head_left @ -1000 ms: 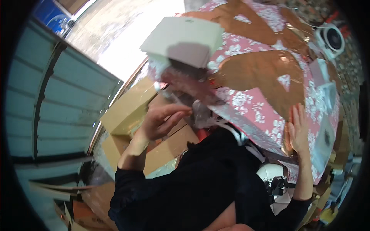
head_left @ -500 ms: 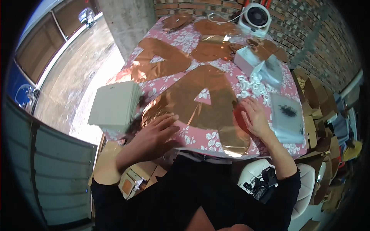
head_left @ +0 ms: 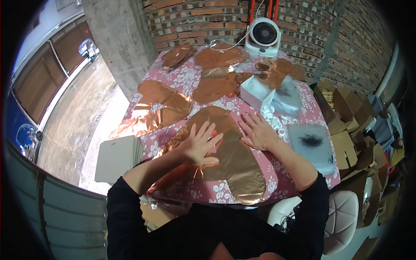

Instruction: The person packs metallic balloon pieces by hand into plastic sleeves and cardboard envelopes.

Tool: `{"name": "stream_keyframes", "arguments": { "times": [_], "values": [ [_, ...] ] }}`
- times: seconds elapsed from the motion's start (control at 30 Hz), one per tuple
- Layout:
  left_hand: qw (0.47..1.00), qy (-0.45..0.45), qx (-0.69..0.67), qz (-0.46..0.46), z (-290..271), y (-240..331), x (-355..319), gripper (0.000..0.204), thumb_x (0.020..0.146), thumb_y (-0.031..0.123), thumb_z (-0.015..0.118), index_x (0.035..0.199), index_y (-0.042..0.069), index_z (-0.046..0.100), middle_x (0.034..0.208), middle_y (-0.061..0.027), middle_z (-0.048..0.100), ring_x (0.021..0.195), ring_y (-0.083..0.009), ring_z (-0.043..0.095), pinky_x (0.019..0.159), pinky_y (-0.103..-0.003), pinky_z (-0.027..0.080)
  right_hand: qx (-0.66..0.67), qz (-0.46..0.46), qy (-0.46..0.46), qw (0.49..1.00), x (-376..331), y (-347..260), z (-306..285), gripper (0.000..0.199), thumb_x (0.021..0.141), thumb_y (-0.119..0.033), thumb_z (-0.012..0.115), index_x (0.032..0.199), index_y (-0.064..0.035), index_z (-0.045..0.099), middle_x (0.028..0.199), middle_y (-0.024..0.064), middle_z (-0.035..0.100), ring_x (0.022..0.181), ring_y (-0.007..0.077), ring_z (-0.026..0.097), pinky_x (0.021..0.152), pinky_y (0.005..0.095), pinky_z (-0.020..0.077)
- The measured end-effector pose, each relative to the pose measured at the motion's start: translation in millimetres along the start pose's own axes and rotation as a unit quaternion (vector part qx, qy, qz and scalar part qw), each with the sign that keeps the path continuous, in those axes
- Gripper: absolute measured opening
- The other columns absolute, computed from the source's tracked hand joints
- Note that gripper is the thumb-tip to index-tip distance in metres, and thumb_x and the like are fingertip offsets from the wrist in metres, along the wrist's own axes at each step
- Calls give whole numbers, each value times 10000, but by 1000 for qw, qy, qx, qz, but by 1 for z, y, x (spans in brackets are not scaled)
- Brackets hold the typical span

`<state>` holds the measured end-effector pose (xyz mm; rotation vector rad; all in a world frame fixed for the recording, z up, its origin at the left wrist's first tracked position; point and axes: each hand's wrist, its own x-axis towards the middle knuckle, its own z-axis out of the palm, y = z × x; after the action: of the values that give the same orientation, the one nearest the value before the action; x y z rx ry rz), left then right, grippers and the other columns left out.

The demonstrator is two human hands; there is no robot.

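A flat copper-coloured foil balloon shaped like the letter A (head_left: 238, 164) lies before me on the table. My left hand (head_left: 200, 143) rests on its middle with the fingers spread, over where its hole would show. Beside the upper right edge of the foil, my right hand (head_left: 258, 132) lies palm down, fingers apart, its thumb at the foil's edge. Neither hand grips anything. Another A-shaped foil balloon (head_left: 173, 106) lies beyond my left hand. White ribbon-like pieces (head_left: 269, 116) are just past my right hand.
The table (head_left: 277, 173) wears a pink floral cloth. A stack of grey cards (head_left: 116, 159) stands at the left. Clear plastic bags (head_left: 312, 151) lie at the right, near an opened white box (head_left: 256, 93). More copper foil balloons (head_left: 214, 89) and a white fan (head_left: 263, 37) are at the back.
My left hand has moved from the foil's left edge onto its middle and spread its fingers. My right hand has slid up along the right edge. The view has tilted upward.
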<state>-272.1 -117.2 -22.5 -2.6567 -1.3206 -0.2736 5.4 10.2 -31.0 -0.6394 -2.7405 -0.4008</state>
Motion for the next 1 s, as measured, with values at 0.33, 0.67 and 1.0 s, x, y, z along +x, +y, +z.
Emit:
{"name": "stream_keyframes", "arguments": {
  "times": [0.33, 0.67, 1.0],
  "values": [
    [996, -80, -37, -13, 4, 8, 17, 893, 839, 632, 557, 1479, 61, 309, 1480, -326, 253, 1384, -499, 225, 1053, -695, 201, 7, 82, -18, 996, -15, 21, -11, 498, 884, -376, 582, 1202, 7, 571, 1265, 204, 548, 1206, 357, 488, 1050, 470, 347],
    [986, 9, -50, -160, -5, -145, 65, 191, 837, 145, 588, 928, -15, 640, 981, -220, 658, 921, -398, 625, 799, -463, 508, 162, 37, 62, 984, 31, -16, -30, 313, 828, -200, 656, 1069, -1, 656, 1229, 204, 586, 1177, 369, 524, 998, 465, 404],
    [993, 106, -7, -60, 64, -224, 117, 262, 754, 179, 648, 941, -5, 639, 972, -180, 624, 999, -354, 580, 861, -446, 479, 160, -65, -10, 985, 43, -55, -13, 289, 860, -264, 640, 1045, -46, 684, 1105, 116, 673, 1072, 286, 606, 920, 398, 485]
  ]
}}
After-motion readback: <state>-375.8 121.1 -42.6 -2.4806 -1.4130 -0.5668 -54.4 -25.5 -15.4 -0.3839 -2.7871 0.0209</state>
